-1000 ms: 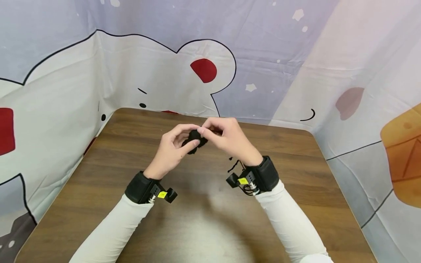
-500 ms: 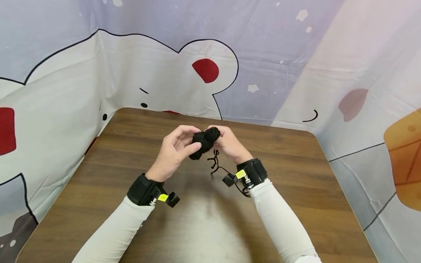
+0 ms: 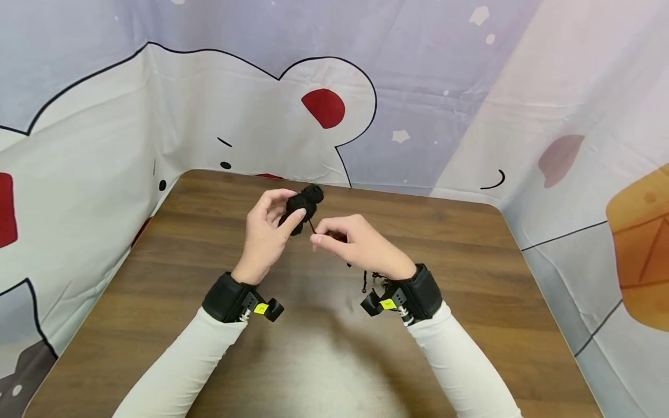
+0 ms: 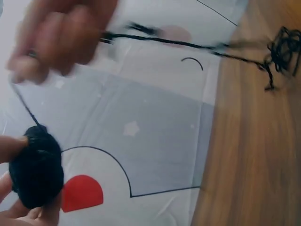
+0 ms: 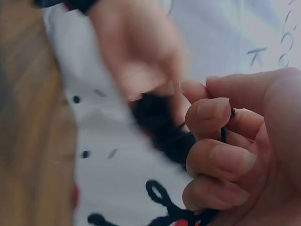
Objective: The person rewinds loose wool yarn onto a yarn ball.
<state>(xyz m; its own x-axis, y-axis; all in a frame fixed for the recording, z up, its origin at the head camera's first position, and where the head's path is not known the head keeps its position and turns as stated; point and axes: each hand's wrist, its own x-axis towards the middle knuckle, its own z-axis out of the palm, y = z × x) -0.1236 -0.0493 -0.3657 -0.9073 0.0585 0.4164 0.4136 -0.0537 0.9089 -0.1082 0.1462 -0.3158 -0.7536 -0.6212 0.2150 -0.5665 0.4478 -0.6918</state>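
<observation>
A lumpy ball of black yarn (image 3: 299, 204) is held up over the table between the thumb and fingers of my left hand (image 3: 265, 239). From it a short strand (image 3: 312, 227) runs to my right hand (image 3: 360, 242), which pinches it between thumb and forefinger. The other right fingers are curled, with yarn passing through them in the right wrist view. Past that hand the yarn trails off to a loose tangle (image 4: 284, 51) near the tabletop, partly hidden by the right wrist in the head view. The ball (image 5: 157, 120) looks blurred in the right wrist view.
The brown wooden table (image 3: 460, 348) has rounded far corners. A printed cloth (image 3: 251, 110) with cartoon shapes hangs behind it and along both sides. Each wrist wears a black strap (image 3: 226, 299) with a small camera.
The right hand passed round the ball's far side, then came back toward the right and nearer, drawing out the strand. The left hand kept its hold on the ball and shifted slightly left.
</observation>
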